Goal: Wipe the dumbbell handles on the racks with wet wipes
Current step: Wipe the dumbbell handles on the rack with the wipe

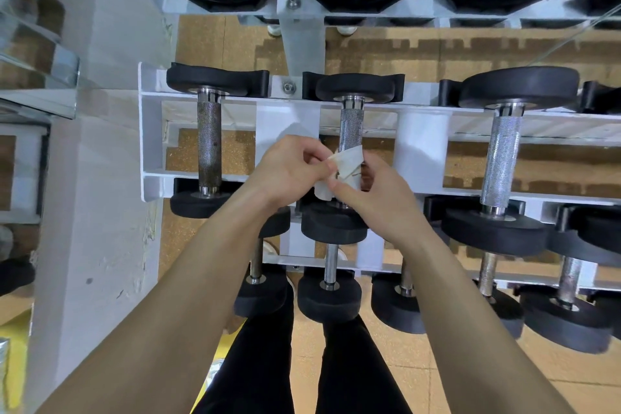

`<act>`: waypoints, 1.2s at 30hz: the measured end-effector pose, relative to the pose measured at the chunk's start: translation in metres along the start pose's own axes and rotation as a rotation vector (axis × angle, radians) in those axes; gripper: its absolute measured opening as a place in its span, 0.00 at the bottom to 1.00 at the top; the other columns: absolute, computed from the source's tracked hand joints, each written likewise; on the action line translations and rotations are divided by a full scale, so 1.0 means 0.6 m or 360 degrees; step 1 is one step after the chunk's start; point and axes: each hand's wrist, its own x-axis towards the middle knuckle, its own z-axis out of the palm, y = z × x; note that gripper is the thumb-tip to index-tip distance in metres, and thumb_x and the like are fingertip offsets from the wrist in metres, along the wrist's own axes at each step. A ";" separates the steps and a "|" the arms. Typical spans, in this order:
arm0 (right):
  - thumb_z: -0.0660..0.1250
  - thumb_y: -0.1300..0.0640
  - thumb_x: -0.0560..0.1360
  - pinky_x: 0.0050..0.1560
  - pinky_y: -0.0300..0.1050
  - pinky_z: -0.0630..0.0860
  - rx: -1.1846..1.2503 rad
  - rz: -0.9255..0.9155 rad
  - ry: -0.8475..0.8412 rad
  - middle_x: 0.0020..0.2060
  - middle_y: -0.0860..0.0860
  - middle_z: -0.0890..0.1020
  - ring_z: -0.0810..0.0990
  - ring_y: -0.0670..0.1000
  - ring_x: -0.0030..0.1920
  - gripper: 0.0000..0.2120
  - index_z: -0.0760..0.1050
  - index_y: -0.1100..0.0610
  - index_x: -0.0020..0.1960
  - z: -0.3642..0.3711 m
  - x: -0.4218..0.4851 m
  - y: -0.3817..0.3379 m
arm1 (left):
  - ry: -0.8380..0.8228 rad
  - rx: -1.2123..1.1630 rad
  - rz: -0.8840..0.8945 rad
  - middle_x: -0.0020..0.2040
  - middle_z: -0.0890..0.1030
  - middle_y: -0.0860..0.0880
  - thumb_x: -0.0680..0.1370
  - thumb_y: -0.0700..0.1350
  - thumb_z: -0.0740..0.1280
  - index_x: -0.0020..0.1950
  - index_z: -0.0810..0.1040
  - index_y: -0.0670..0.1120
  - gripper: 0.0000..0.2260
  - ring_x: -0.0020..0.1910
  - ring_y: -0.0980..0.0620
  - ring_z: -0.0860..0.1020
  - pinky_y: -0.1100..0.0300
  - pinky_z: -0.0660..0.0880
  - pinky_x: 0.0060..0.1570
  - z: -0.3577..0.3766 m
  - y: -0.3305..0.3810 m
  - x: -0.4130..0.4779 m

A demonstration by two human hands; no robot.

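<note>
Both hands, left hand and right hand, pinch the wet wipe over the middle dumbbell handle, so I'd refold to a clean face, then wrap fully.

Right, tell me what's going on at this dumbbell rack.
A person stands over the white rack, pinching a wet wipe between the left hand and the right hand. The wipe sits low in front of the middle dumbbell handle on the middle tier and shows dark smudges. Whether it wraps the handle cannot be told. No hand is on the left handle, which looks darker, or the right handle.
</note>
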 end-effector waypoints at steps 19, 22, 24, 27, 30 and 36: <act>0.68 0.53 0.80 0.37 0.48 0.74 -0.0211 -0.0063 0.0516 0.34 0.51 0.81 0.79 0.52 0.38 0.11 0.81 0.57 0.42 -0.011 0.007 0.030 | 0.0023 -0.0112 0.0325 0.44 0.83 0.52 0.80 0.44 0.70 0.43 0.80 0.51 0.06 0.43 0.57 0.79 0.71 0.72 0.45 0.028 -0.008 -0.037; 0.72 0.55 0.78 0.44 0.50 0.78 -0.0104 -0.0091 0.0570 0.36 0.50 0.83 0.80 0.52 0.40 0.07 0.81 0.54 0.41 -0.015 0.000 0.017 | 0.0117 -0.0134 0.0246 0.46 0.84 0.49 0.80 0.46 0.70 0.45 0.81 0.49 0.04 0.43 0.58 0.79 0.75 0.70 0.41 0.025 -0.010 -0.031; 0.72 0.55 0.77 0.40 0.44 0.76 -0.0089 -0.0149 0.0568 0.35 0.48 0.83 0.80 0.49 0.38 0.10 0.79 0.48 0.38 -0.021 -0.013 0.003 | 0.0240 0.0014 0.0127 0.44 0.82 0.52 0.80 0.48 0.70 0.45 0.79 0.50 0.04 0.41 0.59 0.77 0.76 0.68 0.36 0.028 -0.014 -0.017; 0.72 0.56 0.77 0.34 0.34 0.72 -0.0018 -0.0202 0.0493 0.32 0.46 0.82 0.77 0.44 0.33 0.11 0.79 0.47 0.37 -0.029 -0.032 -0.013 | 0.0299 0.0217 0.0007 0.40 0.78 0.56 0.80 0.49 0.70 0.46 0.78 0.52 0.04 0.38 0.62 0.74 0.75 0.65 0.32 0.035 -0.011 -0.006; 0.72 0.57 0.77 0.33 0.30 0.70 0.0042 -0.0133 0.0452 0.30 0.43 0.80 0.75 0.41 0.31 0.11 0.80 0.46 0.37 -0.028 -0.029 -0.014 | 0.0328 0.0246 0.0067 0.38 0.79 0.54 0.80 0.49 0.71 0.41 0.77 0.53 0.08 0.37 0.59 0.78 0.70 0.69 0.35 0.040 0.002 -0.014; 0.71 0.56 0.77 0.31 0.28 0.67 -0.0061 0.0041 0.0519 0.32 0.44 0.80 0.76 0.38 0.30 0.07 0.80 0.49 0.39 -0.029 -0.004 -0.010 | 0.0234 -0.0237 0.0052 0.36 0.81 0.50 0.80 0.43 0.71 0.47 0.81 0.46 0.03 0.29 0.56 0.81 0.59 0.82 0.39 0.053 0.012 -0.042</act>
